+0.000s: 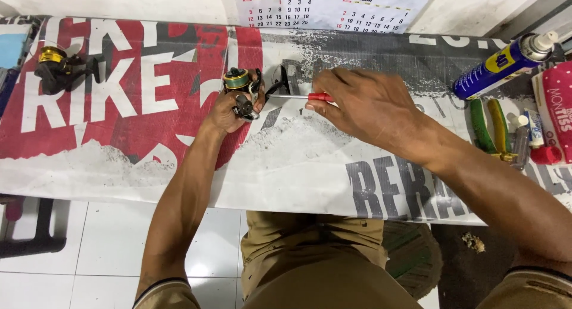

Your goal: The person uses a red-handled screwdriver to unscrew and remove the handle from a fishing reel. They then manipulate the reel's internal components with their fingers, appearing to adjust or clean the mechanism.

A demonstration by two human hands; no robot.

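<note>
1. red-handled screwdriver (310, 97) pinched in the right hand (363, 106); its shaft lies level, tip pointing to 9 o'clock.
2. left hand (229, 109) clenched around the fishing reel (241, 88), at table centre, 9 o'clock of the right hand.
3. tip meets the reel's side; left hand nearer.
4. second reel (56, 64) lies far at 9 o'clock.

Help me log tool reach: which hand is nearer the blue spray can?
Right. The right hand holds a screwdriver mid-table, left of the spray can; the left hand is farther left.

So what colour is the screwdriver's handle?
Red, seen in the head view: the screwdriver handle pokes out of the right hand.
</note>
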